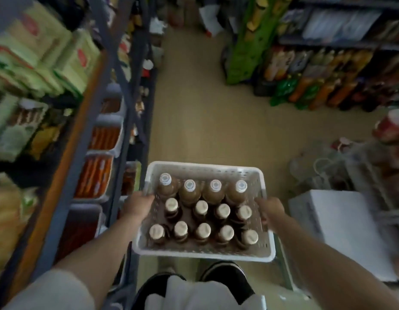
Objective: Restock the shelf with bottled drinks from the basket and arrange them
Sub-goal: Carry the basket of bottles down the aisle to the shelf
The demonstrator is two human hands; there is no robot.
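Observation:
A white perforated plastic basket (203, 253) is held in front of me above the floor, with both hands on its sides. My left hand (137, 204) grips the left rim and my right hand (271, 211) grips the right rim. Inside stand several bottled drinks (201, 230), upright in rows. The back row has amber bottles with clear caps (189, 185). The nearer rows are dark bottles with cream caps. A blue metal shelf (118, 121) runs along my left.
The left shelf holds green boxes (48, 52) and white bins of orange packs (104, 137). Large soda bottles (323, 86) stand on the floor at the right, beside a green display stand (250, 41). A white box (341, 229) sits right of the basket. Tan aisle floor (205, 119) lies ahead.

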